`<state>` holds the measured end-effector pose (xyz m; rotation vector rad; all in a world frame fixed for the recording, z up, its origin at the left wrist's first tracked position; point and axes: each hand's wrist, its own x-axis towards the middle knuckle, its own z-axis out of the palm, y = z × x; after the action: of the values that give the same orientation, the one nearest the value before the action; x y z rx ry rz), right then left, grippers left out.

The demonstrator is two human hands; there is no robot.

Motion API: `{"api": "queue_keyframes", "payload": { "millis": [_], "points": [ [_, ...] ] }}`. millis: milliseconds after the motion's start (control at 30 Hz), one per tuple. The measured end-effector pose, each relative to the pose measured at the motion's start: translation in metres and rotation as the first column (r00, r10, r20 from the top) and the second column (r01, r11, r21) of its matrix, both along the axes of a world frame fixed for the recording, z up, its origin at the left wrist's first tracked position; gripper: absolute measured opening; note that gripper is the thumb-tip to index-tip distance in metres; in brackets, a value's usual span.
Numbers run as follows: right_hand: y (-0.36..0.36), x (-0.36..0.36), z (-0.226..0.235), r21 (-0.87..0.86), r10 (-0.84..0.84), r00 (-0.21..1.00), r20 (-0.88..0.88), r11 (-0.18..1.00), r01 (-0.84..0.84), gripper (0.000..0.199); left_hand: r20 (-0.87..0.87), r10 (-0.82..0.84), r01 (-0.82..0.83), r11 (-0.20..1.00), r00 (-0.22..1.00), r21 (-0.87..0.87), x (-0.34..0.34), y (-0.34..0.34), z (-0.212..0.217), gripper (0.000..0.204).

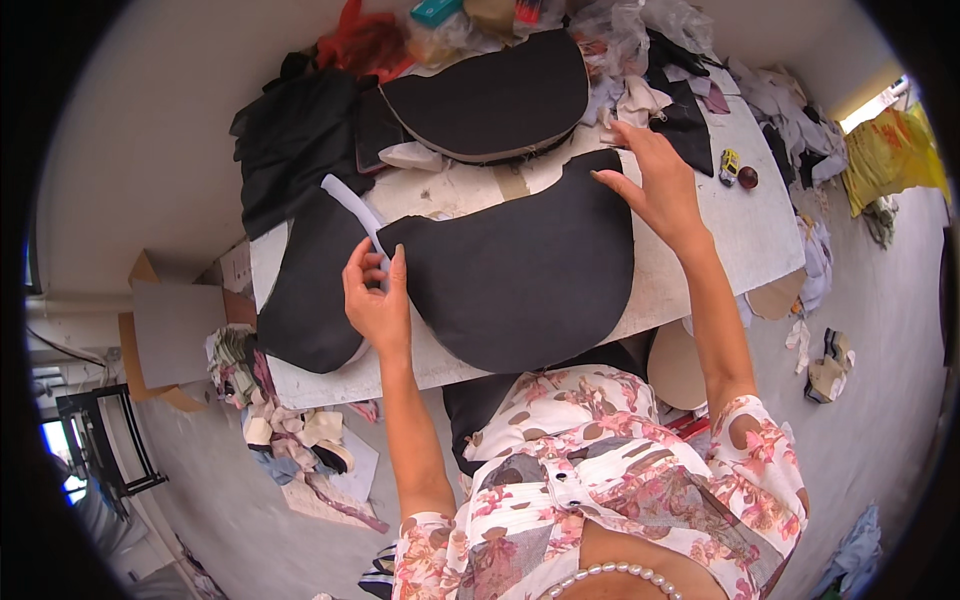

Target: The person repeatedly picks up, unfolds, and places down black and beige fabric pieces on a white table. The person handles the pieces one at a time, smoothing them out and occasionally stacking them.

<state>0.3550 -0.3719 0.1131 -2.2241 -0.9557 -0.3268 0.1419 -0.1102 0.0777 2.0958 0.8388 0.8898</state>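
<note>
A large black curved panel [525,270], seemingly fabric-covered, lies near the table's front edge with its rounded side toward me. At its upper left corner, the fingers and thumb of my left hand [378,300] close around a narrow white strip [352,204] that runs along the panel's edge. My right hand [662,190] is open over the upper right corner, thumb and fingers apart; the thumb tip is at the panel's edge. Left of my left hand lies another black panel [308,290]. Farther back rests a stack of black half-round panels [490,95] with pale edges.
The white table [735,240] carries black cloth [290,145], a red plastic bag [362,42] and scraps along the back. A yellow toy car [729,166] and a dark red ball [747,177] sit at the right. Fabric scraps [300,430] and a cardboard box [180,330] stand left.
</note>
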Motion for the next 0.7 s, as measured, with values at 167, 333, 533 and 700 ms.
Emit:
{"api": "queue_keyframes", "payload": {
  "millis": [167, 333, 533, 700],
  "points": [
    [0.011, -0.053, 0.012, -0.326, 0.243, 0.959, 0.147, 0.927, -0.185, 0.068, -0.317, -0.319, 0.432, 0.806, 0.893, 0.405, -0.001, -0.023, 0.014, 0.057],
    [0.017, -0.053, -0.031, -0.458, 0.297, 0.953, 0.062, 0.857, -0.237, 0.067, -0.499, -0.357, 0.553, 0.766, 0.789, 0.327, -0.002, -0.026, -0.002, 0.06],
    [0.021, -0.05, -0.016, -0.49, 0.279, 0.958, -0.07, 0.827, -0.276, 0.068, -0.479, -0.386, 0.555, 0.781, 0.788, 0.285, -0.003, -0.025, -0.002, 0.065],
    [0.108, -0.001, 0.015, 0.04, 0.315, 0.944, -0.104, 0.949, -0.312, 0.03, -0.291, -0.394, 0.47, 0.838, 0.872, 0.276, -0.009, -0.015, 0.008, 0.07]
  ]
}}
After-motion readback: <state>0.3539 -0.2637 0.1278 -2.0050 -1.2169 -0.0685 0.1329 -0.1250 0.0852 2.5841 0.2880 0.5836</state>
